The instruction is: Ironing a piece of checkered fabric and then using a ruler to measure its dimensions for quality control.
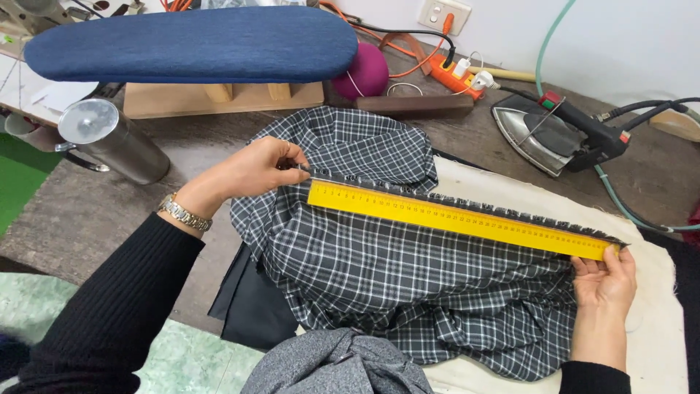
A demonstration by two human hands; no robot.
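While the yellow ruler (459,217) lies slantwise from the middle of the frame down to the right edge, along the frayed edge of the checked cloth (394,270), both hands hold its ends. The left hand (255,168), left of centre, has thumb and fingers pinched together on the cloth edge at the ruler's upper end. The right hand (604,281), lower right, presses its fingers on the ruler's lower end, pinning it to the cloth.

The cloth is bunched and rumpled below the ruler, so I judge the edge could creep out of line if either pinch slackens; the ruler might then slide on the folds and the reading would be off. The iron (554,131) rests at upper right, well apart from the cloth, with its hose (620,204) curving near the right hand; a snag there could tug the pale pad (656,335).
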